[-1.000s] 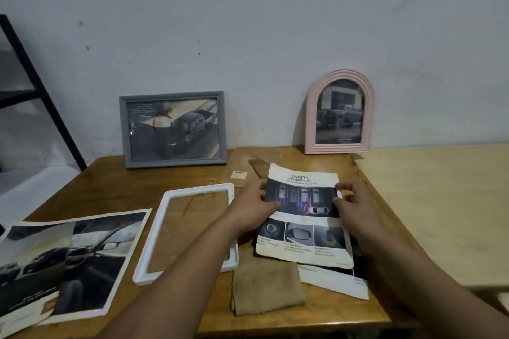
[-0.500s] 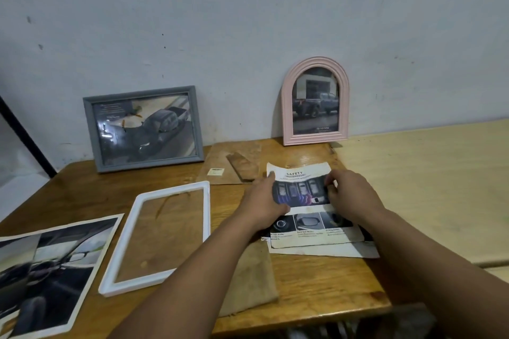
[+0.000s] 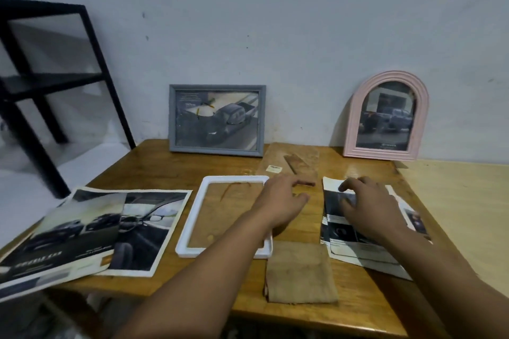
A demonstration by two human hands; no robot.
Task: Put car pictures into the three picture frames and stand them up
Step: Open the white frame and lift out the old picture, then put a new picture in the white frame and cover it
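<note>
Nearest, a brown cloth (image 3: pixel 301 272) lies at the table (image 3: pixel 165 173) front edge. Left of it, two glossy car pictures (image 3: pixel 91 231) overlap, dark and white-bordered. The white frame (image 3: pixel 192 228) lies flat and empty, bare wood showing through. The left hand (image 3: pixel 281 201) hovers over its right side, fingers loosely spread, holding nothing. The right hand (image 3: pixel 369 209) presses flat on a stack of printed pages (image 3: pixel 358 248), gripping nothing. Behind lies a brown backing board (image 3: pixel 300 162). Farthest, a grey frame (image 3: pixel 217 120) and a pink arched frame (image 3: pixel 387 118) stand against the wall, each holding a truck photo.
</note>
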